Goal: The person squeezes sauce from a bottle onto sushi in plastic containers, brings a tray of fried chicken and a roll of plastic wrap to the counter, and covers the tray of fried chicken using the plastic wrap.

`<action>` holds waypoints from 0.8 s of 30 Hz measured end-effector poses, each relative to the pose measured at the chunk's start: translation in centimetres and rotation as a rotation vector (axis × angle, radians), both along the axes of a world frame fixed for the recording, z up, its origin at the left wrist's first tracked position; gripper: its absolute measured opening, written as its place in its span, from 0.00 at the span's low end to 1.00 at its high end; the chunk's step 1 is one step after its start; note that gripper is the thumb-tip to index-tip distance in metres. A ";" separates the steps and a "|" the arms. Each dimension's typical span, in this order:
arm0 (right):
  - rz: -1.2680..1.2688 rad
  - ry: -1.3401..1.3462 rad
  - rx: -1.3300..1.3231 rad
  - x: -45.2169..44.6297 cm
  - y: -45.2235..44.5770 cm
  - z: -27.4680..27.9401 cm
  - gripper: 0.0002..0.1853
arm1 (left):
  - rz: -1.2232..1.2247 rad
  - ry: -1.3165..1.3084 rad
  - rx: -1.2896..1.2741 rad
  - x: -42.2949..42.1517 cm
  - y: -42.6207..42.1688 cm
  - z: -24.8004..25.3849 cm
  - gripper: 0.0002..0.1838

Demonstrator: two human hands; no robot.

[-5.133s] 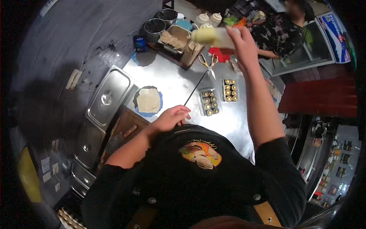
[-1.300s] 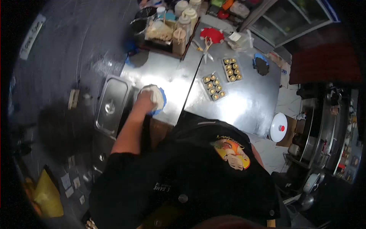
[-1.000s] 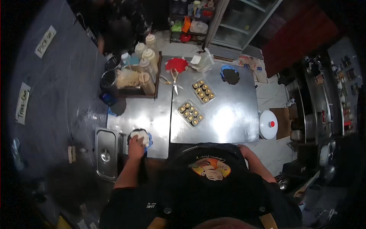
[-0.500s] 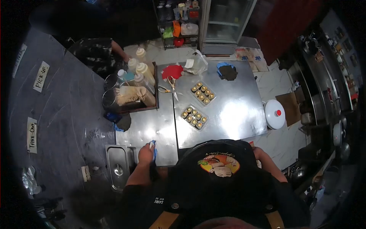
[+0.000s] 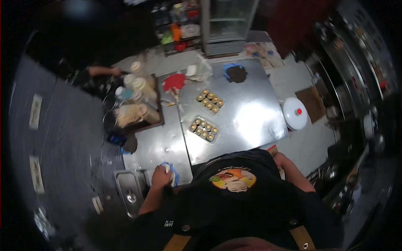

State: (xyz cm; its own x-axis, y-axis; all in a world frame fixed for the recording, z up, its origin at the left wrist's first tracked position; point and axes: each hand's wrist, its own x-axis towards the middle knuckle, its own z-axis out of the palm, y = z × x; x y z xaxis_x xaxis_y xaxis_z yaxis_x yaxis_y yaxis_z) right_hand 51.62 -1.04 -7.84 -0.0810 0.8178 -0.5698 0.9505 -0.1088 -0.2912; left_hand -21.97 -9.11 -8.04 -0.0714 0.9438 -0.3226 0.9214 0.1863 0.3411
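Left hand (image 5: 160, 176): fingers curled round a bunched white cloth (image 5: 168, 168), apparently to keep it gathered.
Ragged blue cloth (image 5: 176, 178): just beside those fingers, on the steel tabletop (image 5: 157, 146).
Right hand (image 5: 277, 160): at the waist; grip hidden (I cannot tell).
Clear plastic roll trays (image 5: 204, 129): beyond the left fingers, well apart, perhaps set aside for protection.

We see a glass-fronted fridge (image 5: 228, 27) beside a stocked shelf rack (image 5: 184, 39), and a red-knobbed white vessel (image 5: 293, 119), perhaps a lidded pot, near brown cardboard (image 5: 312, 104).
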 end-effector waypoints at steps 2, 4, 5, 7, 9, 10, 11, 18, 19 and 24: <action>0.274 -0.047 -0.238 -0.3 1.9 0.6 0.30 | -0.296 0.129 0.004 0.7 1.4 0.5 0.29; 0.418 -0.148 -0.316 -0.9 2.2 1.5 0.28 | -0.100 0.092 -0.224 3.5 1.6 7.6 0.35; 0.115 -0.088 -0.181 -2.1 1.4 4.4 0.16 | -0.140 0.105 -0.240 3.5 2.0 7.9 0.35; 0.212 0.008 -0.194 -1.2 1.8 3.6 0.18 | -0.186 0.142 -0.424 2.9 2.8 7.2 0.40; 0.038 0.096 -0.153 0.1 1.6 1.6 0.20 | -0.177 0.157 -0.479 3.2 4.5 7.7 0.40; 0.067 0.154 -0.124 0.7 1.5 0.6 0.21 | -0.123 0.169 -0.533 3.9 5.1 8.1 0.40; 0.038 0.154 -0.121 0.7 1.0 1.9 0.21 | -0.152 0.175 -0.530 5.3 5.9 8.9 0.40; -0.160 0.275 -0.166 8.5 -1.5 -2.8 0.28 | -0.055 -0.038 -0.198 21.8 11.6 14.8 0.28; -0.198 0.276 -0.168 10.2 -2.4 -1.9 0.28 | -0.106 -0.042 -0.197 24.7 12.1 14.3 0.28; -0.415 0.259 0.037 22.5 -11.9 -0.6 0.24 | -0.399 0.006 -0.423 35.7 14.2 7.1 0.29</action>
State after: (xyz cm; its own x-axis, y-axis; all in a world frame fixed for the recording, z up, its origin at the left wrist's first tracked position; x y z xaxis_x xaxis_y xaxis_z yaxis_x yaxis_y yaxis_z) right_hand 74.10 -12.90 -8.45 0.1210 0.8303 -0.5440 0.7248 -0.4484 -0.5231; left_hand 13.74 5.10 -0.98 0.2606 0.6868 -0.6785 0.9500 -0.0571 0.3070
